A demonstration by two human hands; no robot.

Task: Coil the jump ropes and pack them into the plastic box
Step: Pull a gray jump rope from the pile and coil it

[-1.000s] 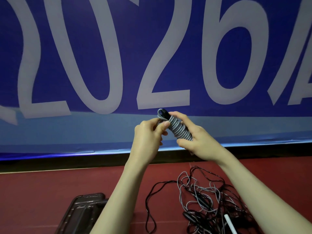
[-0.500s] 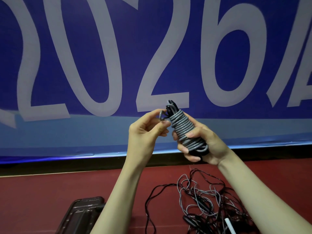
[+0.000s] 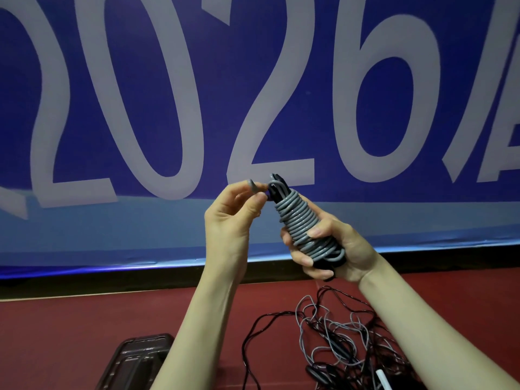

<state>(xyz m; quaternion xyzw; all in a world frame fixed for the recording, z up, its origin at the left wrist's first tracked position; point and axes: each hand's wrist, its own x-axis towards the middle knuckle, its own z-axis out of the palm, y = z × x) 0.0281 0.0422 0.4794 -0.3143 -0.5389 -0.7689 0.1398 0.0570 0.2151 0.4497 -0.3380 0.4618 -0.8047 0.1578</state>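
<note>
Grey jump rope point(image 3: 302, 225), wound round its black handles, sits in the right hand point(image 3: 334, 249), fingers wrapped round it. The left hand point(image 3: 233, 212) pinches the loose end point(image 3: 253, 187); tucking it snugly under 1 turn should lock the coil.

Below me the dark red floor point(image 3: 70, 333) carries a loose tangle of black and grey jump ropes point(image 3: 337, 342) at the lower right. To its left, apart from it, sits the dark plastic box point(image 3: 135, 361).
</note>
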